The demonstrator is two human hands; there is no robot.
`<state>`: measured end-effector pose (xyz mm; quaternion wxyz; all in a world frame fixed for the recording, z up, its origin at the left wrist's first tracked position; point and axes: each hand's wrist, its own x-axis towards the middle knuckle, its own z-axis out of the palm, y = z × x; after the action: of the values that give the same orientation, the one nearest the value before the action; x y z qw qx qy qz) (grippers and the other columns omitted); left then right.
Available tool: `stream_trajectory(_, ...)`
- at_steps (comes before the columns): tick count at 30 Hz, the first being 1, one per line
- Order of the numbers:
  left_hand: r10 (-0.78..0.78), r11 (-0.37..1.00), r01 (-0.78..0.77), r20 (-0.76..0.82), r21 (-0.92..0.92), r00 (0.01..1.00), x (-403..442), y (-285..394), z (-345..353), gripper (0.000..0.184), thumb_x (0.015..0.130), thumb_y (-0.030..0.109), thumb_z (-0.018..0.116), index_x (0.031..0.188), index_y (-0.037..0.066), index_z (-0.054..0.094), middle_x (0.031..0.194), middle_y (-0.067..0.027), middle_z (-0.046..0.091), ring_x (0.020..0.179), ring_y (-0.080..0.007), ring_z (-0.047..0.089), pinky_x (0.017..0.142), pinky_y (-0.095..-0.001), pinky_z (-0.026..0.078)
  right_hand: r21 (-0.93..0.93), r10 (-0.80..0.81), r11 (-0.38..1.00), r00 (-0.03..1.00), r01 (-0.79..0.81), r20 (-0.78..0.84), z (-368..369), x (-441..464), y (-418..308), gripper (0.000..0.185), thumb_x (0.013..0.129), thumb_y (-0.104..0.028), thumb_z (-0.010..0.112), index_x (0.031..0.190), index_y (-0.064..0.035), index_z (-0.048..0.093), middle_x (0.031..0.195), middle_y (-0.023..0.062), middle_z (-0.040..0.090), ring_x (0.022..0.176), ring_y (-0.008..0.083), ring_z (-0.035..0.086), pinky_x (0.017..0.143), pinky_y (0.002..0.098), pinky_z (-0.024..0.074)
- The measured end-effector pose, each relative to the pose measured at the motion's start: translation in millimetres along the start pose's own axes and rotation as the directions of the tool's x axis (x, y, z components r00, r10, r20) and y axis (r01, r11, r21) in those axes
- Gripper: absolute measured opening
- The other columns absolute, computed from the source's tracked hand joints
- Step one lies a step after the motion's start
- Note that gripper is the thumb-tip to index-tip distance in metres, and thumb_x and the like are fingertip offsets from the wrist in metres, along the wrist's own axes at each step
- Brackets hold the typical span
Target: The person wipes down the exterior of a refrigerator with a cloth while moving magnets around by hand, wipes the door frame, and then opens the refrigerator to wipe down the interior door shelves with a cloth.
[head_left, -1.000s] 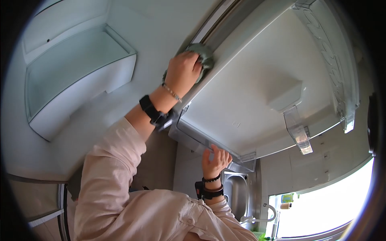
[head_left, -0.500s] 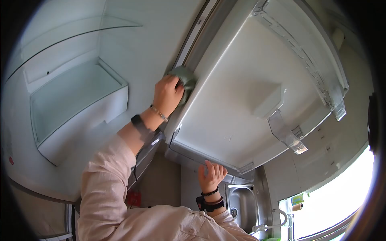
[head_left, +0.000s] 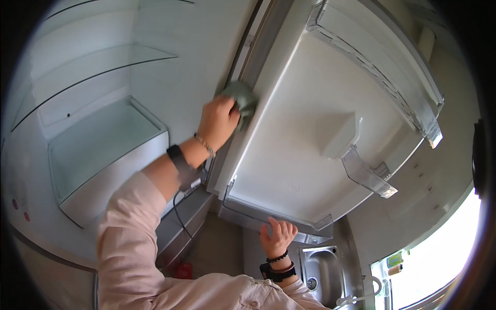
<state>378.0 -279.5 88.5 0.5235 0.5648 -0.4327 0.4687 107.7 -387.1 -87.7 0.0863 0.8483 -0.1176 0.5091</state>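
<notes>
My left hand (head_left: 219,120) is closed around a grey-green cloth (head_left: 242,98) and presses it into the gap at the hinge side, between the fridge body and the inner edge of the open fridge door (head_left: 305,119). Part of the cloth is hidden by the fingers. My right hand (head_left: 278,238) is low at the door, thumb and fingers apart, by the clear bottom door bin (head_left: 268,212). Whether its fingertips touch the bin cannot be made out. Inside the door are a clear upper bin (head_left: 372,67) and a small clear side holder (head_left: 367,173).
Glass shelves (head_left: 93,70) and a white drawer (head_left: 119,163) with a glass top are inside the fridge at left. A dark cable (head_left: 181,217) hangs below my left forearm. A metal sink (head_left: 323,274) with a white tap (head_left: 374,281) stands lower right, near a bright window (head_left: 434,253).
My left hand and the cloth have shifted slightly up along the hinge gap. The view has tilted, bringing more glass shelf into sight. My right hand stays near the door's bottom bin.
</notes>
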Motion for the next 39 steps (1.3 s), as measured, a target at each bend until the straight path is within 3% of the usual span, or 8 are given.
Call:
stream_trajectory(6,-0.004,1.000,0.006,-0.141,0.014,0.990,85,21,8,0.008,0.068,0.006,0.060,0.066,0.001,0.053,0.060,-0.0180,0.056,0.059,-0.0359,0.056,0.053,-0.0420,0.046,0.021,0.006,1.000,1.000,-0.006,0.026,-3,1,-1,0.023,0.066,-0.015,0.065,0.089,-0.0134,0.060,0.072,0.0015,0.051,0.070,0.0201,0.050,0.071,0.0346,0.0332)
stream_trajectory(10,0.131,0.984,-0.088,-0.295,0.154,0.946,182,34,17,0.014,0.070,0.016,0.058,0.069,0.001,0.061,0.068,-0.0195,0.060,0.067,-0.0365,0.059,0.062,-0.0422,0.049,0.007,0.005,1.000,1.000,-0.005,0.029,-3,-2,-1,0.023,0.066,-0.017,0.065,0.088,-0.0136,0.060,0.072,0.0011,0.051,0.070,0.0194,0.050,0.071,0.0345,0.0336)
stream_trajectory(13,0.044,0.997,-0.021,-0.307,0.079,0.951,168,32,26,0.012,0.069,0.013,0.057,0.069,0.001,0.060,0.068,-0.0191,0.060,0.066,-0.0360,0.059,0.062,-0.0425,0.049,-0.004,0.002,1.000,0.999,-0.002,0.032,-2,-3,2,0.024,0.065,-0.018,0.066,0.088,-0.0141,0.060,0.072,0.0006,0.052,0.071,0.0192,0.051,0.071,0.0347,0.0340)
stream_trajectory(20,0.149,0.986,-0.153,0.072,0.059,0.986,0,6,-4,0.011,0.064,-0.002,0.055,0.075,0.002,0.056,0.083,-0.0142,0.053,0.078,-0.0335,0.054,0.064,-0.0422,0.048,0.043,-0.002,0.999,0.999,0.000,0.041,-5,0,0,0.024,0.066,-0.016,0.065,0.089,-0.0121,0.059,0.074,0.0025,0.051,0.072,0.0207,0.049,0.072,0.0350,0.0327)
stream_trajectory(30,0.272,0.961,-0.257,-0.194,0.102,0.942,159,33,16,0.010,0.070,0.003,0.051,0.077,0.000,0.056,0.077,-0.0166,0.056,0.076,-0.0357,0.054,0.068,-0.0425,0.046,0.007,0.002,1.000,1.000,-0.002,0.011,-3,-1,2,0.025,0.066,-0.019,0.067,0.088,-0.0146,0.060,0.072,0.0001,0.052,0.071,0.0194,0.051,0.070,0.0347,0.0344)
stream_trajectory(33,0.186,0.973,-0.175,-0.059,0.152,0.981,128,34,10,0.012,0.070,0.004,0.053,0.081,0.001,0.057,0.083,-0.0161,0.056,0.080,-0.0339,0.055,0.069,-0.0415,0.047,0.019,-0.003,1.000,1.000,0.002,0.031,-6,0,2,0.025,0.066,-0.019,0.067,0.089,-0.0140,0.060,0.071,0.0005,0.052,0.071,0.0199,0.052,0.071,0.0352,0.0345)
stream_trajectory(36,0.251,0.952,-0.268,0.126,0.147,0.960,60,7,-1,0.018,0.067,0.000,0.058,0.085,0.002,0.058,0.086,-0.0125,0.055,0.084,-0.0295,0.056,0.071,-0.0377,0.050,0.009,-0.006,1.000,1.000,0.006,0.010,-4,-1,3,0.025,0.066,-0.019,0.067,0.089,-0.0135,0.060,0.071,0.0008,0.052,0.071,0.0200,0.051,0.070,0.0354,0.0344)
stream_trajectory(39,0.279,0.934,-0.301,0.132,0.194,0.951,77,15,-6,0.020,0.067,-0.001,0.057,0.087,0.002,0.058,0.085,-0.0120,0.055,0.084,-0.0290,0.056,0.070,-0.0366,0.051,0.012,-0.002,1.000,1.000,0.002,0.002,-3,-1,3,0.025,0.065,-0.019,0.067,0.088,-0.0135,0.060,0.071,0.0010,0.052,0.070,0.0199,0.051,0.070,0.0353,0.0343)
